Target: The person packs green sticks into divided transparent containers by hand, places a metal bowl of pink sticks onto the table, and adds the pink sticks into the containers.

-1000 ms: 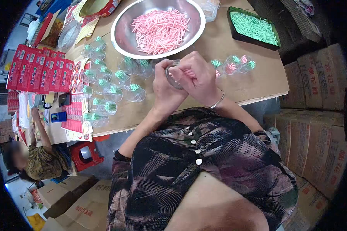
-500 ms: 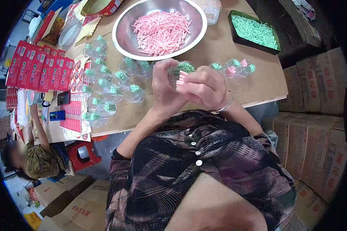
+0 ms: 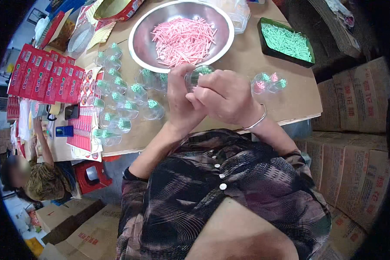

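My left hand (image 3: 180, 97) is wrapped around a clear plastic cup (image 3: 190, 80) that has green sticks (image 3: 205, 69) in it. Against the cup's near side, the fingers of my right hand (image 3: 227, 96) are pinched together on a small bunch of pink sticks, nearly all covered by the fingers. Just beyond my hands stands a steel bowl (image 3: 136, 43) heaped with loose pink sticks (image 3: 184, 41). To the left are several clear cups of green sticks (image 3: 136, 89). Right of my right hand, a small group of cups (image 3: 269, 82) contains pink and green sticks.
A dark tray (image 3: 286, 58) of green sticks (image 3: 287, 41) lies at the far right. Red printed boxes (image 3: 43, 73) and sticker sheets (image 3: 84, 130) are at the left. Another person (image 3: 45, 180) sits beyond a red stool (image 3: 93, 177). Cardboard cartons (image 3: 351, 99) are stacked at right.
My right hand has moved left and turned over the cup. The pink stick ends, plainly visible before, are now mostly hidden between my fingers and the cup.
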The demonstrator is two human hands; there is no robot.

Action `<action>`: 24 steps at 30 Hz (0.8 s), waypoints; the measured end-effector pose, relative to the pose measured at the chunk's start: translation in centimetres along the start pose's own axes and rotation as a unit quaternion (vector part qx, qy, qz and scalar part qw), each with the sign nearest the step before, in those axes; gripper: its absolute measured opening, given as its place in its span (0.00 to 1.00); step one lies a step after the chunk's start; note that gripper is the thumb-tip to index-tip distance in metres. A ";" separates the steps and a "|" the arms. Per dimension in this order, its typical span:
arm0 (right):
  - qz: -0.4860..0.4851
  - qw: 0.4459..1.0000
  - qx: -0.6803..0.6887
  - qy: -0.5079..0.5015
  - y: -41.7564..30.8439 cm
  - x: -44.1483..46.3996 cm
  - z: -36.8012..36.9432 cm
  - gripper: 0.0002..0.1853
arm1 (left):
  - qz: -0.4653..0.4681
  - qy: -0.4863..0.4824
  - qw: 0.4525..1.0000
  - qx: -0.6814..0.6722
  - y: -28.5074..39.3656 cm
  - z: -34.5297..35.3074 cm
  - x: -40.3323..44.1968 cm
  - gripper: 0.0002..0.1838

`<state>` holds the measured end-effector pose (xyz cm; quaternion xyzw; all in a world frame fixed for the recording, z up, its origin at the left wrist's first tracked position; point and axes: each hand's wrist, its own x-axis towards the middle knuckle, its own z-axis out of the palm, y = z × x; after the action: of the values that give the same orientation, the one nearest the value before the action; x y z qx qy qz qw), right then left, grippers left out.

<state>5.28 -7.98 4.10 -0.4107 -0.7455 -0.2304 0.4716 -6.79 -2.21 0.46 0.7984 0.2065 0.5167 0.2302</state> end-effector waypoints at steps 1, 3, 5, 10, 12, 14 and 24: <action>0.000 1.000 -0.003 0.003 0.5 0.6 0.4 0.06 | -0.014 -0.005 1.000 -0.004 0.2 -0.2 0.8 0.29; -0.001 1.000 -0.011 0.010 1.8 1.7 1.0 0.06 | -0.039 -0.016 0.999 -0.012 0.3 -0.2 2.2 0.30; -0.007 1.000 -0.019 0.004 3.4 2.6 1.9 0.06 | -0.037 -0.026 0.999 -0.003 -0.8 -0.1 3.4 0.30; -0.018 0.998 -0.062 -0.018 7.4 5.0 4.6 0.06 | -0.047 -0.057 0.997 0.017 -4.2 0.6 6.5 0.31; -0.014 0.994 -0.105 -0.023 8.4 5.5 5.6 0.08 | -0.074 -0.059 0.996 -0.007 -5.1 1.1 7.2 0.32; -0.015 0.991 -0.128 -0.025 9.4 5.7 6.4 0.09 | -0.085 -0.057 0.995 -0.019 -6.2 1.6 7.9 0.33; 0.362 0.901 0.237 0.031 12.8 4.7 8.0 0.14 | -0.157 -0.061 0.983 -0.078 -11.2 3.2 8.2 0.35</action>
<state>10.78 6.88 4.15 -0.5208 -0.5631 0.1269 0.6289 -1.77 11.01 -1.21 0.7658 0.2740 0.4386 0.3822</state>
